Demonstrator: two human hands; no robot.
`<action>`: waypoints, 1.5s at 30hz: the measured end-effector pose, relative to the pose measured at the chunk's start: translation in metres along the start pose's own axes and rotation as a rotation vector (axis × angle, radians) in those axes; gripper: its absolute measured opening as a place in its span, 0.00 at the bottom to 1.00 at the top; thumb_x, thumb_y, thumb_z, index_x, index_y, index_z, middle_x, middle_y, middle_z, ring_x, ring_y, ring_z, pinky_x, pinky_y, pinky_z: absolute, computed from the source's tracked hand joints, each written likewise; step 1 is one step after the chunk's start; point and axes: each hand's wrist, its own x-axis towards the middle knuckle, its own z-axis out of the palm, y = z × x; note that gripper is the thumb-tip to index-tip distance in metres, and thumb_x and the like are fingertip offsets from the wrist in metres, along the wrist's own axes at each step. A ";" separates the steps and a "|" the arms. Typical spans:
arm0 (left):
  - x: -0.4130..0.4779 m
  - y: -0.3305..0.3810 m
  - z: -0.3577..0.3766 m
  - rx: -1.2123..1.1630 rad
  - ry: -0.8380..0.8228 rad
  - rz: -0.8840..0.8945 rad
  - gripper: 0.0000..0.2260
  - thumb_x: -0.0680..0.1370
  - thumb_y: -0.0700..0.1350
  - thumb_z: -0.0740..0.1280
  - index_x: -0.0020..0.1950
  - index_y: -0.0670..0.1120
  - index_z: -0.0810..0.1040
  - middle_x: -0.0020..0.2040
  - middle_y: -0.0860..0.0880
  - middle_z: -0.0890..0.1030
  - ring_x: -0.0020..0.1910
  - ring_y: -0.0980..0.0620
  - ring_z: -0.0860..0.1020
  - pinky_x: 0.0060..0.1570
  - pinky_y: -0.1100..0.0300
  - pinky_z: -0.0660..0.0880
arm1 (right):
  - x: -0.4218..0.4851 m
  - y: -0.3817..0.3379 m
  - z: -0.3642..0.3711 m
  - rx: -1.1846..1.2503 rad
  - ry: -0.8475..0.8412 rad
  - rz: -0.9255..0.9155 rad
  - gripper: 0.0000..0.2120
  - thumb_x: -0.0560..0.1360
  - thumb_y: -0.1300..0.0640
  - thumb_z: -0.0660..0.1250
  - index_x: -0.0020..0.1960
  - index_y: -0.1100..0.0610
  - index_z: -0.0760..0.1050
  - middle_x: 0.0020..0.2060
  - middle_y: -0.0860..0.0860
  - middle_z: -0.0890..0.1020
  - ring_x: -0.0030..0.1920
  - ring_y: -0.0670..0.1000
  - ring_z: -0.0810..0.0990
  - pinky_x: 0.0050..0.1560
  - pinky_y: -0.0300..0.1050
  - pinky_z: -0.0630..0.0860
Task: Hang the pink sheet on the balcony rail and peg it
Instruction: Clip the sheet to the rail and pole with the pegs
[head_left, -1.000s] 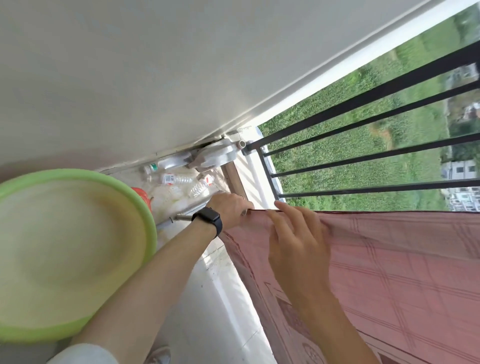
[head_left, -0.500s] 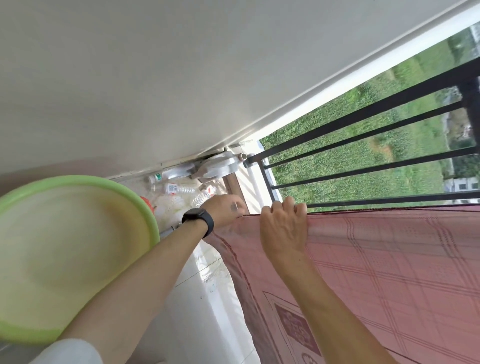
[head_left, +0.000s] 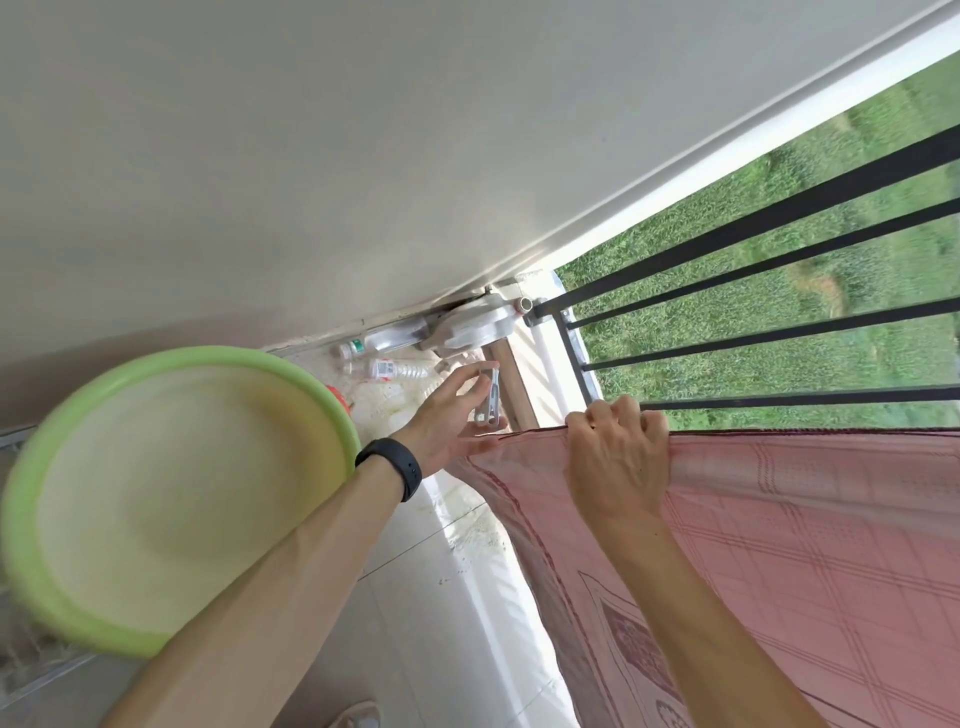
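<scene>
The pink checked sheet hangs over the top bar of the black balcony rail and drapes down on my side. My right hand grips the sheet's top edge over the bar, fingers curled around it. My left hand, with a black band on the wrist, holds a clear plastic peg between thumb and fingers, just left of the sheet's corner and apart from the bar.
A large green basin sits at my left, close to my left forearm. Several empty plastic bottles lie on the floor in the corner by the wall. A shoe tip shows at the bottom on the white tiled floor.
My left hand has come off the sheet's corner and now holds a peg up beside it. My right hand went from fingers resting on the edge to a curled grip.
</scene>
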 end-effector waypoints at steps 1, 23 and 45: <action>-0.001 -0.001 -0.002 0.020 -0.014 0.007 0.09 0.83 0.52 0.61 0.60 0.58 0.79 0.56 0.49 0.74 0.47 0.42 0.83 0.47 0.50 0.81 | 0.001 0.000 0.000 -0.007 -0.003 0.003 0.06 0.67 0.67 0.72 0.38 0.57 0.81 0.36 0.53 0.82 0.43 0.57 0.77 0.46 0.52 0.67; 0.026 0.011 -0.023 1.330 0.035 0.438 0.19 0.74 0.48 0.75 0.64 0.53 0.79 0.54 0.50 0.85 0.56 0.51 0.80 0.53 0.63 0.71 | 0.002 -0.001 0.001 -0.027 0.030 0.041 0.05 0.66 0.66 0.71 0.36 0.56 0.81 0.34 0.52 0.80 0.41 0.57 0.75 0.46 0.52 0.61; 0.051 0.039 0.021 1.634 -0.308 0.549 0.14 0.74 0.45 0.74 0.57 0.53 0.76 0.45 0.54 0.84 0.43 0.51 0.79 0.43 0.54 0.77 | 0.003 -0.002 0.003 0.002 0.045 0.056 0.05 0.66 0.65 0.71 0.37 0.57 0.80 0.33 0.52 0.80 0.41 0.57 0.75 0.45 0.52 0.66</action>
